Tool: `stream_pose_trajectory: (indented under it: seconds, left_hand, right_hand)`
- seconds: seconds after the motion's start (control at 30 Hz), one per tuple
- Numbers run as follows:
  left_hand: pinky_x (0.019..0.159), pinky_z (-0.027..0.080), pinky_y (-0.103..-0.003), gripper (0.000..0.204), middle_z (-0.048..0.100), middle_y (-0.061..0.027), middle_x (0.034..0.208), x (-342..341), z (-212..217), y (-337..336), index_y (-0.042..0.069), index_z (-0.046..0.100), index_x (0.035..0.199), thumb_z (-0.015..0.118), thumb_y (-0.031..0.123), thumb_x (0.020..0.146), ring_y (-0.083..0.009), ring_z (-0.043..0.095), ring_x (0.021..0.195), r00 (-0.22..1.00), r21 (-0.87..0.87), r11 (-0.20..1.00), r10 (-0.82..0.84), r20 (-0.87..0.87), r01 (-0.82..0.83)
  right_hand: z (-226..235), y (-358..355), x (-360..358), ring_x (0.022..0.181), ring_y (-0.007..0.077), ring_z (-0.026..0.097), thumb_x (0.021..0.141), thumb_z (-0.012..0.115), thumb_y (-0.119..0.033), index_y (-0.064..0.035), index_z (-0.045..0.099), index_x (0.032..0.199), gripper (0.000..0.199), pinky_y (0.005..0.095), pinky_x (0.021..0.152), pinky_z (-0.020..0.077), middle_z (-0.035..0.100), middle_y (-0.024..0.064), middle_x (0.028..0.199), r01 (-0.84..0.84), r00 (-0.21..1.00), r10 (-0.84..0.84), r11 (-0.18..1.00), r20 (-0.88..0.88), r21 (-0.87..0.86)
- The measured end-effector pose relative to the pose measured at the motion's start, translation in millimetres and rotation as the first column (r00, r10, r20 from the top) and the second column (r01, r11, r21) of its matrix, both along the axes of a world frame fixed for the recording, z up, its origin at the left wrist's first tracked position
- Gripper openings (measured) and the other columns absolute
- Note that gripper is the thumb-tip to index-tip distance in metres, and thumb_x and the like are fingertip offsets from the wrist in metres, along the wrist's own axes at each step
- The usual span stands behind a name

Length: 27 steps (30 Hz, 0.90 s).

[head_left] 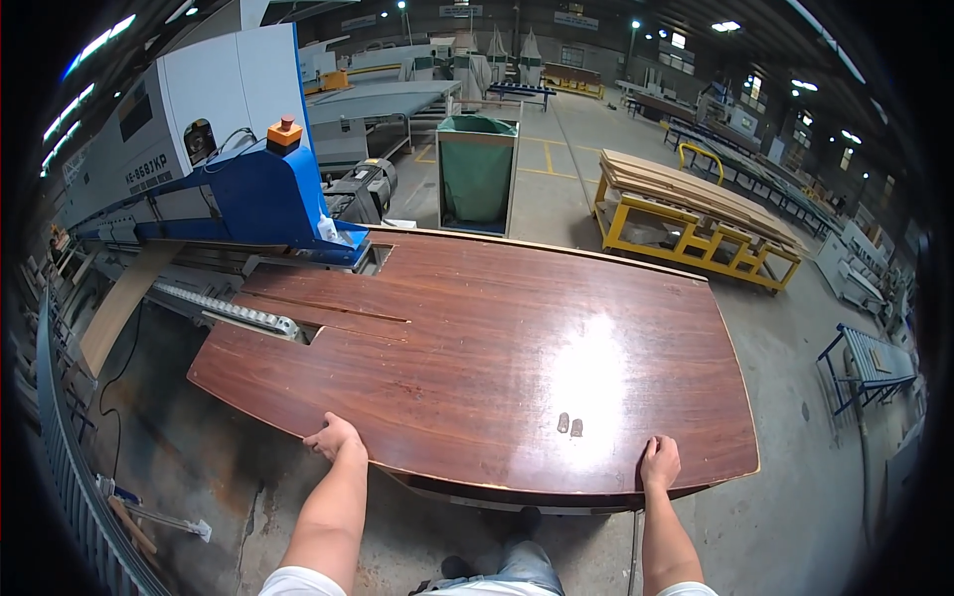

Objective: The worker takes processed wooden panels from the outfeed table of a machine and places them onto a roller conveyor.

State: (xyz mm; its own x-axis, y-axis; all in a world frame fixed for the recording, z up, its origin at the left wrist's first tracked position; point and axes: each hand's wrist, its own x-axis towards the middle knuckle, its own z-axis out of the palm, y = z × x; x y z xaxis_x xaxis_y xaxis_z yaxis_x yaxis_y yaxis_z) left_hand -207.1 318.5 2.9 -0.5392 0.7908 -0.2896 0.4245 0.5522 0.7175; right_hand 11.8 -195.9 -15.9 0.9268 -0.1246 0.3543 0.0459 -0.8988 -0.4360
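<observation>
A large reddish-brown wood-grain tabletop [477,358] spreads out in front of me, glossy where the light strikes it. At its near left edge rests my left hand [336,437], fingers apart and touching the rim. My right hand [661,463] lies on the surface by the near right edge. Its fingers are curled in, and whatever may be under them is hidden. Two small dark, rounded flat pieces [570,425] lie side by side to the left of that hand. A chain-like conveyor track [224,306] runs into a notch at the tabletop's left side.
A white and blue machine [268,199] with a red button on an orange box [285,133] stands left. Beyond the table are a green-lined bin [477,174] and a yellow cart [686,238] stacked with boards [696,194]. A blue-framed roller stand [874,358] is at right.
</observation>
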Motion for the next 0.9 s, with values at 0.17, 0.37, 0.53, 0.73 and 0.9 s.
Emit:
stream_pose_trajectory:
  seconds: [0.17,0.37,0.53,0.73,0.9]
  left_hand:
    - [0.088,0.049,-0.051,0.080,0.044,-0.0320,0.127,-5.5,-19.7,12.6,-0.003,0.017,0.141,0.056,0.035,0.082,-0.0442,0.056,0.108,1.000,0.009,1.000,0.009,0.015,-0.009]
    - [0.111,0.025,-0.047,0.084,0.021,-0.0256,0.147,-31.1,-34.4,1.7,-0.001,0.017,0.145,0.060,0.034,0.082,-0.0410,0.023,0.136,0.960,0.181,0.948,-0.275,0.049,0.262]
    - [0.083,0.048,-0.028,0.033,0.064,-0.0088,0.103,-22.7,115.5,-145.8,-0.002,0.053,0.123,0.053,0.013,0.094,-0.0146,0.060,0.092,0.014,0.652,0.426,-0.843,0.538,0.627]
    - [0.071,0.051,-0.043,0.033,0.067,-0.0147,0.093,-64.6,287.2,-254.3,-0.005,0.067,0.096,0.058,0.027,0.093,-0.0273,0.064,0.083,-0.922,0.944,-0.077,-0.251,0.294,0.322]
    - [0.064,0.048,-0.033,0.017,0.064,-0.0122,0.083,-49.0,277.0,-276.9,-0.001,0.065,0.087,0.067,0.015,0.088,-0.0242,0.060,0.073,-0.999,0.994,0.111,0.047,0.005,0.010]
  right_hand:
    - [-0.6,2.2,1.6,0.087,0.0327,0.061,0.088,0.059,-0.024,-0.0086,0.064,0.092,0.017,0.0422,0.074,0.0489,0.064,0.0108,0.093,0.001,1.000,-0.001,1.000,-0.018,-0.015]
    - [-0.1,3.8,1.1,0.087,0.0330,0.061,0.088,0.058,-0.025,-0.0094,0.064,0.092,0.017,0.0429,0.074,0.0489,0.064,0.0106,0.093,-0.005,1.000,0.005,1.000,-0.021,-0.018]
    - [-0.4,-0.7,0.2,0.084,0.0323,0.062,0.088,0.058,-0.025,-0.0105,0.064,0.092,0.016,0.0436,0.071,0.0492,0.064,0.0092,0.092,-0.002,1.000,0.002,0.999,-0.006,-0.032]
    - [-3.7,-5.1,2.0,0.086,0.0331,0.062,0.088,0.058,-0.026,-0.0098,0.063,0.093,0.018,0.0437,0.073,0.0487,0.064,0.0102,0.093,-0.019,1.000,0.018,1.000,-0.024,-0.019]
    - [-7.6,-5.3,3.9,0.085,0.0332,0.062,0.088,0.058,-0.026,-0.0100,0.064,0.094,0.018,0.0438,0.072,0.0487,0.064,0.0105,0.093,-0.025,1.000,0.025,0.999,-0.013,-0.024]
